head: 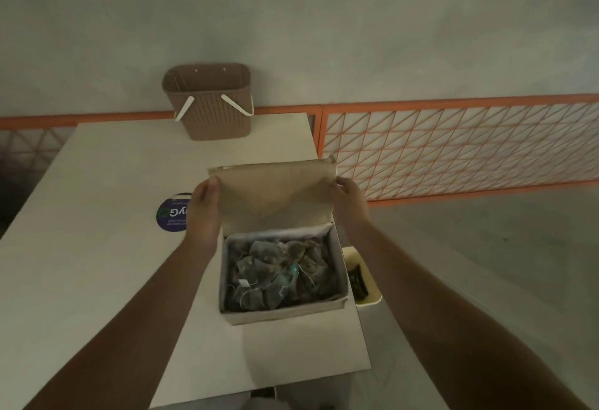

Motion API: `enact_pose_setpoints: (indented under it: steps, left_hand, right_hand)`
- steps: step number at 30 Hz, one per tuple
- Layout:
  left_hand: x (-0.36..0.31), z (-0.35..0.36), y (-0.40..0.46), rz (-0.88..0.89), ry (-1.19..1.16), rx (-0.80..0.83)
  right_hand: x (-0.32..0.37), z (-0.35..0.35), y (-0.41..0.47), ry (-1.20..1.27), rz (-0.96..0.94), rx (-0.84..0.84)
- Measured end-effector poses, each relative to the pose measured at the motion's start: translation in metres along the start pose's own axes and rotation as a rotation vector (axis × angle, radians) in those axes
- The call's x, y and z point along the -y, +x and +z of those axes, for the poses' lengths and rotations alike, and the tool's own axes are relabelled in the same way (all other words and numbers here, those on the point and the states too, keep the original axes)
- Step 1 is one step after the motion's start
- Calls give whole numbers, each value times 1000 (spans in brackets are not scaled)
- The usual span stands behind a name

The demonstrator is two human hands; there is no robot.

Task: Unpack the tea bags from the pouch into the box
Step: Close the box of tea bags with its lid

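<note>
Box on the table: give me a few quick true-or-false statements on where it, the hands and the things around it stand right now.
1. The box holds a pile of tea bags. True.
2. The lid is closed flat over the box. False: it stands raised, open.
3. The left hand and the right hand each hold a side edge of the lid. True.
4. The brown basket stands at the near edge of the table. False: it stands at the far edge, by the wall.
5. The round purple sticker lies right of the box. False: it lies left, partly behind the left hand.
</note>
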State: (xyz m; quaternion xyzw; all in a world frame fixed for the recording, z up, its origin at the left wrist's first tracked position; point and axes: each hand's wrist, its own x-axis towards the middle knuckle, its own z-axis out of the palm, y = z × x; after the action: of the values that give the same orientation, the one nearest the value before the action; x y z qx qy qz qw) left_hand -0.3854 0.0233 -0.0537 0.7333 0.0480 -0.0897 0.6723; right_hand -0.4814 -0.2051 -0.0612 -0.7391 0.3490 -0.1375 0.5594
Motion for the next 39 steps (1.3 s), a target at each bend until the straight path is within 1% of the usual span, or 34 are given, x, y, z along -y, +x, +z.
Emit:
enact_pose_setpoints:
  steps: [4, 6, 8, 10, 12, 13, 16, 20, 24, 26, 29, 31, 32, 34, 36, 39]
  left_hand:
    - [-10, 1, -30, 19, -146, -32]
    - [-10, -2, -48, 3, -206, -30]
    - [-3, -9, -64, 1, -255, 1]
    - [5, -16, -79, -18, -318, -18]
    - [13, -22, -94, -52, -338, -51]
    - [15, -23, -102, -64, -328, -45]
    - [31, -29, -119, -77, -217, -18]
    - [61, -37, -135, -10, -38, -71]
    - [96, -43, -142, -48, 152, -107]
    - [105, -42, -145, -71, 187, -115]
    - [111, -38, -145, -80, 216, -135]
    - [115, -38, -143, -124, 250, -153]
    - [118, -38, -143, -153, 266, -155]
    - [123, -37, -144, -184, 283, -119]
    - [126, -35, -147, -151, 277, -54]
    - [127, -33, -148, -114, 268, -15]
  right_hand:
    - [9, -15, -20, 16, -106, -94]
    - [10, -24, -36, 29, -141, -72]
    - [7, -31, -56, 150, -109, -31]
    - [4, -39, -75, 329, -20, -2]
    - [-5, -45, -87, 374, 35, 13]
    - [-10, -47, -92, 344, 46, 28]
    - [-29, -47, -106, 132, 26, 93]
    - [-47, -49, -128, 5, 27, 164]
    - [-68, -56, -144, -271, -27, 211]
    - [-80, -57, -147, -343, -81, 222]
    - [-97, -56, -146, -349, -108, 287]
    - [-105, -52, -145, -302, -81, 333]
    - [-110, -50, -144, -292, -81, 325]
    - [-116, -47, -142, -272, -84, 275]
    - [-119, -43, -140, -203, -47, 240]
    - [-124, -38, -136, -157, 28, 280]
